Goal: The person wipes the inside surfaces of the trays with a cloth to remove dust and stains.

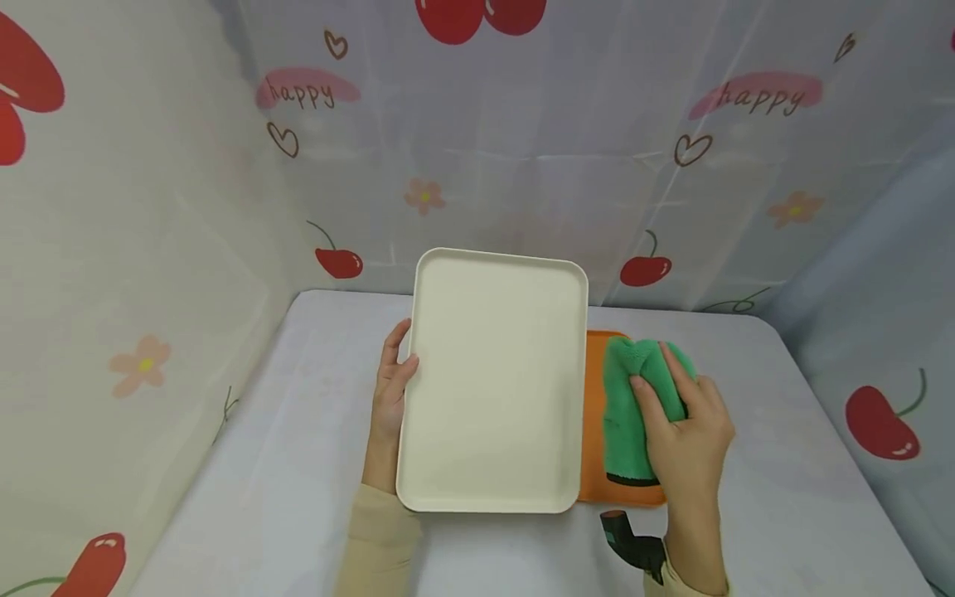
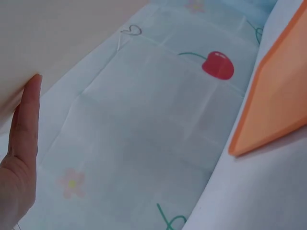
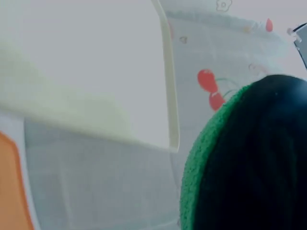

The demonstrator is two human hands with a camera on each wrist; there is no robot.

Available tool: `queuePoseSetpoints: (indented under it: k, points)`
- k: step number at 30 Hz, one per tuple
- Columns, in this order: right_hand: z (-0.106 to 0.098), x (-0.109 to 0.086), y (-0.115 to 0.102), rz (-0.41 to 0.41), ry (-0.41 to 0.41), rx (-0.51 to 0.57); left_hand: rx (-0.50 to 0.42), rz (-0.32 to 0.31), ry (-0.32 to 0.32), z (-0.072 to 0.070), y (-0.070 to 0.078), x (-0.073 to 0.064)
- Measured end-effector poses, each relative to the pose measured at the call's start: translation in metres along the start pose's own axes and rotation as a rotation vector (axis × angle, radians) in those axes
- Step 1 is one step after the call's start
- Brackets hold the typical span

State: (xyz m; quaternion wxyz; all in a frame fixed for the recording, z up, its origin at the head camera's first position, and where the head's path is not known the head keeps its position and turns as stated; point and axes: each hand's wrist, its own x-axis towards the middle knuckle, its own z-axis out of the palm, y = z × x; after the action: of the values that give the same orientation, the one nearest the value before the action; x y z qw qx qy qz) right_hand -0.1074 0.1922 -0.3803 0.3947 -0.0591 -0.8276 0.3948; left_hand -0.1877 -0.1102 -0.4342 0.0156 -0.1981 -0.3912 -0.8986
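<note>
A cream rectangular tray (image 1: 498,381) is held up off the table, its shallow inside facing the head camera. My left hand (image 1: 391,394) grips its left edge, the thumb at the rim and the other fingers partly hidden behind it. In the left wrist view, fingers (image 2: 29,120) lie against the tray (image 2: 62,38). My right hand (image 1: 690,439) holds a folded green cloth (image 1: 630,414) with dark edging, to the right of the tray. Green pile of the cloth (image 3: 204,158) borders a large dark area in the right wrist view; the right fingers are hidden there.
An orange tray (image 1: 593,431) lies on the white-covered table (image 1: 298,464), partly behind the cream tray and the cloth. A black device (image 1: 634,543) sits at the right wrist. Printed curtains (image 1: 522,166) with cherries and flowers stand behind and at both sides.
</note>
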Motion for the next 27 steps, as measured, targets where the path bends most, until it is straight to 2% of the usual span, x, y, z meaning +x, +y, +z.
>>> queuePoseSetpoints:
  k: [10, 14, 18, 27]
  points:
    - [0.030, 0.035, -0.031, -0.104, -0.052, 0.058, -0.056, 0.004, -0.025, 0.009, -0.010, -0.006]
    - [0.045, 0.046, -0.037, -0.091, -0.104, 0.034, -0.067, 0.004, -0.031, 0.009, -0.014, -0.006]
    - [0.058, 0.054, -0.041, -0.058, -0.151, -0.032, -0.068, 0.002, -0.027, 0.008, -0.017, -0.006]
    - [0.073, 0.056, -0.045, -0.026, -0.158, -0.084, -0.019, 0.017, -0.030, 0.004, -0.016, -0.003]
